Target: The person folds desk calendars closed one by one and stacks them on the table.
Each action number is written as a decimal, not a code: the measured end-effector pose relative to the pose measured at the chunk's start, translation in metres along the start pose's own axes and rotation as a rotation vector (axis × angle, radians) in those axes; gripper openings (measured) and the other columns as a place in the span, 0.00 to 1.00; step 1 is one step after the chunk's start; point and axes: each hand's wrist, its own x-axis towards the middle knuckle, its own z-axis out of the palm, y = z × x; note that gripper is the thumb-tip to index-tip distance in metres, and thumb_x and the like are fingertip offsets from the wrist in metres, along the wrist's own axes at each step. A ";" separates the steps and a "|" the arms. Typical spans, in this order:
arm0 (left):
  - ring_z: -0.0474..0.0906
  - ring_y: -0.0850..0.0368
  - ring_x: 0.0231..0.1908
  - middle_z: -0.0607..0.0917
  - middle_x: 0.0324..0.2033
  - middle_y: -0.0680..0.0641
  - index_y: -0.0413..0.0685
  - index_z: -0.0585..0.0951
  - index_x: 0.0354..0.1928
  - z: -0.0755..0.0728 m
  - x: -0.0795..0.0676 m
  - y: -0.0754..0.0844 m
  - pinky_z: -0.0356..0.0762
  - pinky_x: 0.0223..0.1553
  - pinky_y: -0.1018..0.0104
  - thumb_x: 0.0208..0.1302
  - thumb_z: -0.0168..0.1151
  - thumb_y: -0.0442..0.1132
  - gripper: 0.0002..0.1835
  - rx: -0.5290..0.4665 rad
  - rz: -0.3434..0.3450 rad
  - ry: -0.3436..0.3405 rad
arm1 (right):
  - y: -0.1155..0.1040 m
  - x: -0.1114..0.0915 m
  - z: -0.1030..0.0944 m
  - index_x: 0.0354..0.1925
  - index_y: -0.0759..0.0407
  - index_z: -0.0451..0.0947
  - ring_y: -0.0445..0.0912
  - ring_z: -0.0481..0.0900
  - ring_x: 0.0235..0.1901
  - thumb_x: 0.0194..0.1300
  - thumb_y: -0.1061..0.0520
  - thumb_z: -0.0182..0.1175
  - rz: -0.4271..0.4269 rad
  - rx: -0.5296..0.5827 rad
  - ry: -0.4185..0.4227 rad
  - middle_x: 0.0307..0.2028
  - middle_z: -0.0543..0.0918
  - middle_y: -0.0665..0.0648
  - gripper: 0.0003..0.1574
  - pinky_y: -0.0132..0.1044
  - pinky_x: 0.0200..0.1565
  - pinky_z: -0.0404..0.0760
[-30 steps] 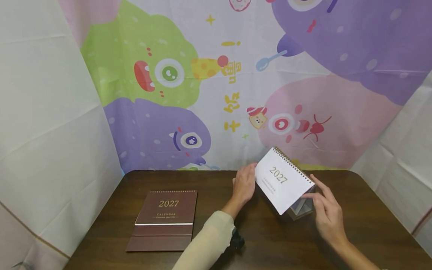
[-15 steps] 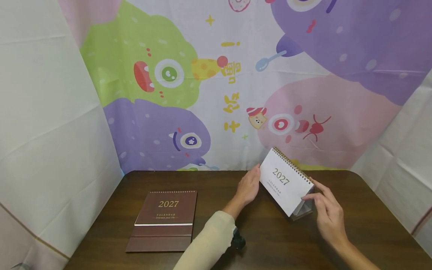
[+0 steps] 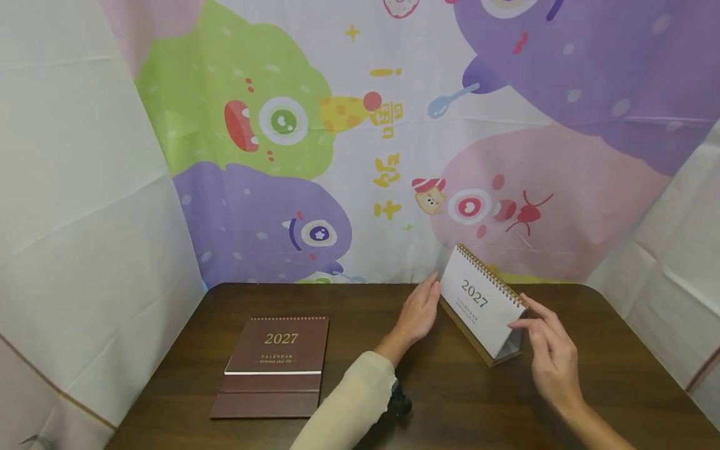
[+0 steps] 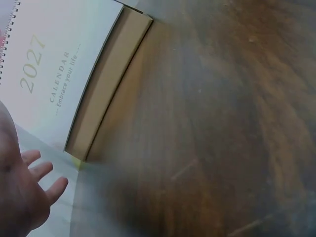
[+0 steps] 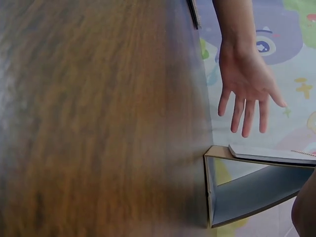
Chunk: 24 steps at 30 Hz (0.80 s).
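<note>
A white spiral-bound 2027 desk calendar [image 3: 486, 297] stands tent-like on its tan stand at the table's right rear, its front cover facing left. At its upper right corner, the right hand [image 3: 554, 356] pinches the end, one fingertip on the front and another by the spiral. Beside the calendar's left edge is the left hand [image 3: 419, 312], fingers straight. In the right wrist view this left hand [image 5: 245, 81] is spread and apart from the calendar. The left wrist view shows the tan base [image 4: 108, 81] below the cover.
A maroon 2027 calendar [image 3: 275, 347] lies on the left of the dark wooden table [image 3: 450, 406]. Behind the table hangs a cartoon-printed cloth [image 3: 360, 250], with white cloth walls [image 3: 84, 187] at the sides. A black device [image 3: 400, 400] sits under the left forearm.
The white calendar's front cover has swung down against its stand, exposing the tan base. The left hand has let the cover go and moved slightly right. The right hand stays at the corner.
</note>
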 end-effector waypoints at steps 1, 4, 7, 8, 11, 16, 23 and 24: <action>0.67 0.48 0.87 0.70 0.87 0.51 0.62 0.65 0.89 0.000 0.001 0.001 0.66 0.88 0.45 0.92 0.30 0.67 0.37 -0.010 0.013 0.001 | -0.001 0.001 0.000 0.44 0.68 0.90 0.27 0.79 0.68 0.82 0.72 0.51 -0.001 0.004 0.003 0.75 0.84 0.50 0.19 0.17 0.56 0.70; 0.67 0.47 0.87 0.70 0.87 0.47 0.57 0.64 0.90 -0.002 0.003 0.007 0.68 0.86 0.44 0.92 0.33 0.64 0.36 -0.031 0.054 -0.002 | -0.003 0.003 -0.001 0.49 0.71 0.88 0.28 0.78 0.73 0.79 0.75 0.55 -0.007 0.012 0.007 0.75 0.84 0.51 0.15 0.15 0.66 0.72; 0.65 0.43 0.88 0.69 0.87 0.43 0.53 0.63 0.90 -0.009 0.001 0.023 0.65 0.88 0.41 0.92 0.35 0.63 0.37 -0.111 0.046 -0.032 | -0.004 0.003 -0.001 0.54 0.74 0.86 0.28 0.78 0.73 0.75 0.78 0.58 -0.005 0.023 0.013 0.75 0.83 0.53 0.16 0.16 0.71 0.73; 0.65 0.42 0.87 0.69 0.87 0.42 0.52 0.63 0.90 -0.012 0.001 0.027 0.66 0.87 0.41 0.92 0.35 0.63 0.37 -0.117 0.047 -0.041 | -0.004 0.002 -0.001 0.56 0.75 0.86 0.28 0.79 0.72 0.73 0.79 0.59 -0.003 0.025 0.016 0.75 0.83 0.54 0.17 0.16 0.71 0.74; 0.59 0.39 0.89 0.64 0.89 0.41 0.52 0.60 0.91 -0.022 -0.003 0.043 0.58 0.89 0.36 0.91 0.36 0.65 0.39 -0.201 -0.001 -0.086 | -0.005 -0.001 0.001 0.61 0.76 0.84 0.27 0.80 0.70 0.71 0.81 0.59 0.013 0.029 0.024 0.76 0.81 0.49 0.23 0.16 0.69 0.76; 0.58 0.39 0.90 0.62 0.90 0.42 0.54 0.59 0.91 -0.023 -0.001 0.046 0.58 0.89 0.36 0.91 0.32 0.66 0.40 -0.215 -0.023 -0.092 | -0.006 -0.005 0.004 0.72 0.72 0.80 0.25 0.79 0.67 0.68 0.81 0.60 0.007 0.004 0.047 0.78 0.77 0.39 0.35 0.15 0.66 0.75; 0.51 0.41 0.92 0.57 0.92 0.42 0.48 0.55 0.92 -0.034 -0.007 0.075 0.48 0.93 0.41 0.92 0.30 0.62 0.39 -0.236 -0.086 -0.142 | -0.010 -0.007 0.004 0.80 0.60 0.76 0.21 0.71 0.74 0.71 0.78 0.62 0.078 -0.074 0.050 0.78 0.79 0.48 0.43 0.13 0.74 0.65; 0.51 0.42 0.92 0.56 0.92 0.43 0.48 0.54 0.92 -0.035 -0.007 0.078 0.48 0.93 0.43 0.92 0.29 0.62 0.39 -0.228 -0.091 -0.147 | -0.011 -0.007 0.004 0.81 0.59 0.76 0.21 0.70 0.74 0.72 0.78 0.61 0.091 -0.073 0.043 0.77 0.80 0.53 0.43 0.13 0.74 0.64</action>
